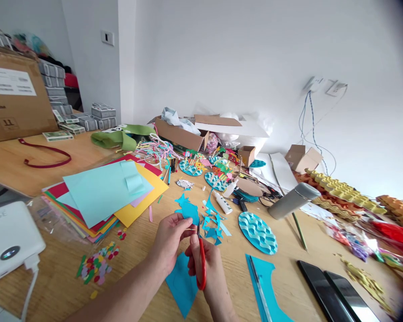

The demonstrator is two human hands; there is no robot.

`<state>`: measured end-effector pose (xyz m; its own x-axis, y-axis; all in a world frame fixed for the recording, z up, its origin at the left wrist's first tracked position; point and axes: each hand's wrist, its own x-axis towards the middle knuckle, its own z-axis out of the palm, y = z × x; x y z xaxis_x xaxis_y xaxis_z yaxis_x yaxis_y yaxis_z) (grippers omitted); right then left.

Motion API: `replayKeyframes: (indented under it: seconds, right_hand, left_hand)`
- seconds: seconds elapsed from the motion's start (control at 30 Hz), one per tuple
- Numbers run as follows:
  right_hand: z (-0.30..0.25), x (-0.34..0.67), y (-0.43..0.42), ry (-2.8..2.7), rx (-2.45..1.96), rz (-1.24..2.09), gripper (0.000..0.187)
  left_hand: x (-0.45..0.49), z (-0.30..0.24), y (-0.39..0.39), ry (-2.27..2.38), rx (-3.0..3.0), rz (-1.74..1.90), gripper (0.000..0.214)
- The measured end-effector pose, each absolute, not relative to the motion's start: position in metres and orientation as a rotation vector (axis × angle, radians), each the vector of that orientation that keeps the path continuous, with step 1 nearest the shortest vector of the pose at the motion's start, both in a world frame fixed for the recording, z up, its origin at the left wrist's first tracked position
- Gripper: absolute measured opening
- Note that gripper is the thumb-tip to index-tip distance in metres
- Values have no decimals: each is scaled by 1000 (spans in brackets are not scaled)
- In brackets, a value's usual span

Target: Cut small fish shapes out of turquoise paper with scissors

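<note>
Between the thumb and fingers of my left hand [169, 237] is a small piece of blue paper [190, 213]. My right hand [206, 264] is closed around the red handles of a pair of scissors [202, 268], whose blades meet the paper's lower right edge. Beneath my hands lies a larger blue sheet [182, 286] with a faint drawn outline. Blue paper scraps [215, 226] are scattered just beyond the scissors. To the right, a pen [259, 286] rests on another cut blue sheet [273, 295].
Stacked coloured paper [94, 192] and confetti pieces [99, 264] lie left. A wavy blue oval [258, 232], a white glue bottle [223, 202] and a grey tumbler [293, 200] stand or lie right. Two dark phones [336, 293] sit at lower right; a white device [11, 241] is at far left.
</note>
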<state>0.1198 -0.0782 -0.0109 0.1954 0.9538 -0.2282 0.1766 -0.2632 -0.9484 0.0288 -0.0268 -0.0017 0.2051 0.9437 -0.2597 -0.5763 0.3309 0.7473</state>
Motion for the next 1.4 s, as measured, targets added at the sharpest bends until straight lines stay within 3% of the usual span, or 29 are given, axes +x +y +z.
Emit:
replayKeyframes:
  seconds: [0.67,1.4]
  right_hand:
    - [-4,156,-82,-1541,-1598,1484,59]
    - [2,165,-82,-1538,-1664,1480,51]
  left_hand:
    - [16,-6,-5,797,814,1121,24]
    - [19,-7,-11,824,1039,921,22]
